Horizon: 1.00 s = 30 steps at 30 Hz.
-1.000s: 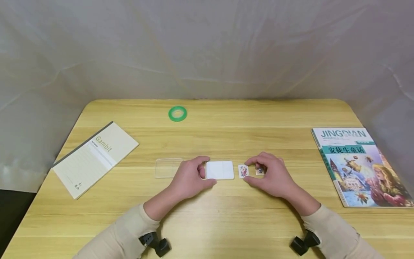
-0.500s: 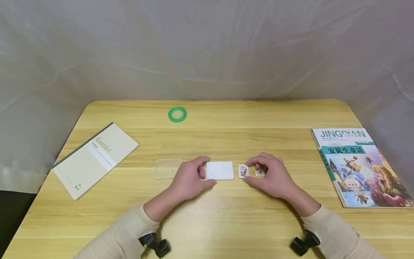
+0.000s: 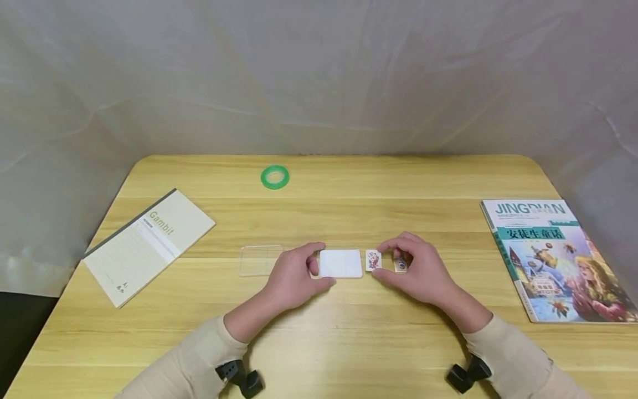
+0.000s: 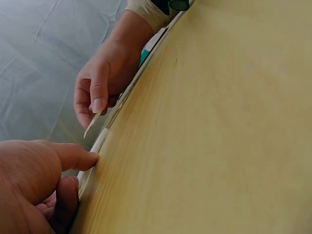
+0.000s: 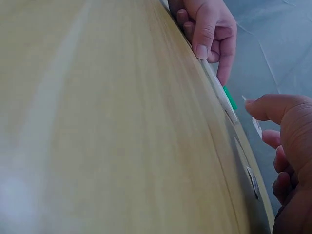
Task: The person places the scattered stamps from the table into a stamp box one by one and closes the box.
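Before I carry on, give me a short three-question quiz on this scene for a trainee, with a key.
1. Multiple choice: the right hand pinches a small white card with a colourful printed picture. Relative to the pale wooden table, is the card a) lying flat on it, b) raised above it, or c) underneath it?
2. True or false: the round green ring of tape lies nearer the table's far edge than the beige rectangular notebook with a dark spine does.
3. Short answer: what does the left hand hold?

Key: 1. b. 2. True. 3. A flat white rectangular piece.
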Motion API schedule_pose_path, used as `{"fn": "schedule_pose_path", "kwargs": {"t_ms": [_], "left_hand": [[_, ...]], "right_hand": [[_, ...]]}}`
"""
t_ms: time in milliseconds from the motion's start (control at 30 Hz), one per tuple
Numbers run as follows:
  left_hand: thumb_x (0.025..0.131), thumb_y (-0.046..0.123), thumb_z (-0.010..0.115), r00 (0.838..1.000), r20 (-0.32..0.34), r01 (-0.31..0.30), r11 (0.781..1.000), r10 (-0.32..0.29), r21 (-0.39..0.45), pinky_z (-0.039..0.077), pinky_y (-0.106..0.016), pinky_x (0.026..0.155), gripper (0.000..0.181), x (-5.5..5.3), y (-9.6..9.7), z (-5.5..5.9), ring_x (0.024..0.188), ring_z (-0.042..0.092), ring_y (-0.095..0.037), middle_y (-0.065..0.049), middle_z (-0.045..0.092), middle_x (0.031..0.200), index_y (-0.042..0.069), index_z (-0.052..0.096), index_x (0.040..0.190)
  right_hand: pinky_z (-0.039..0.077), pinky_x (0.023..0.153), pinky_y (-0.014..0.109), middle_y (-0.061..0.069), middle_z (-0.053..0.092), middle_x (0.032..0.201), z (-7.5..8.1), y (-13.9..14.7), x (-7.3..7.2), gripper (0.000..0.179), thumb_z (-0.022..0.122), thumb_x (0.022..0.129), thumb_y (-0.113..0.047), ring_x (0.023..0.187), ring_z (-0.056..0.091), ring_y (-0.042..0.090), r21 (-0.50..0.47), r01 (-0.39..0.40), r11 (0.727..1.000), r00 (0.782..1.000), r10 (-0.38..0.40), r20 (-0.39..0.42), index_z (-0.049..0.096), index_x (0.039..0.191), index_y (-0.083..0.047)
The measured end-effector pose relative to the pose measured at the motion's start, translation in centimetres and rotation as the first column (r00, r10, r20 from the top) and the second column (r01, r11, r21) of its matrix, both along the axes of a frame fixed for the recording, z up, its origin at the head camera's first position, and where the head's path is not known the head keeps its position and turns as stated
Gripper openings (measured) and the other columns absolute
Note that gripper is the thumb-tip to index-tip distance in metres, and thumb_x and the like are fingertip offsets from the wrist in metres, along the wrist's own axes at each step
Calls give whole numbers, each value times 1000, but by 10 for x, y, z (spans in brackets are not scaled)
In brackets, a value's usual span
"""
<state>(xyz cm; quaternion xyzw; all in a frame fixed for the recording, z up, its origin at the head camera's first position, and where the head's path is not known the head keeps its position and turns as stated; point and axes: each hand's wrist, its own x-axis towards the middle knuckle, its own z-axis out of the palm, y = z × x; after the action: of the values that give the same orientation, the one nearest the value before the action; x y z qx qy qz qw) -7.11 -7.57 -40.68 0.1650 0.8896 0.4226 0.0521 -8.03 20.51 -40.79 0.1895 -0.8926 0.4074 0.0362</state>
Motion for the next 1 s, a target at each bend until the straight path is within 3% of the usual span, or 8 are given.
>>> {"fn": "schedule_pose_path", "kwargs": {"t_ms": [333,1000], "left_hand": [[72,19,91,999,19,-27,1000,27,-5,48,-29,69,69,0,1,0,60,49,-9,5,56,73,-3,61,130],[74,20,90,1000,6,-10,1000,11,-20,45,-27,61,67,0,1,0,59,48,-9,6,56,73,-2,61,131]], "right_hand": [[41,61,28,2,57,79,4,-14,-6,35,93,70,-20,73,51,20,-60,-47,997,999,47,0,74,100,-17],[43,64,31,3,57,79,8,-47,-11,36,94,69,-18,74,50,19,-100,-106,989,993,110,31,75,100,-16]]}}
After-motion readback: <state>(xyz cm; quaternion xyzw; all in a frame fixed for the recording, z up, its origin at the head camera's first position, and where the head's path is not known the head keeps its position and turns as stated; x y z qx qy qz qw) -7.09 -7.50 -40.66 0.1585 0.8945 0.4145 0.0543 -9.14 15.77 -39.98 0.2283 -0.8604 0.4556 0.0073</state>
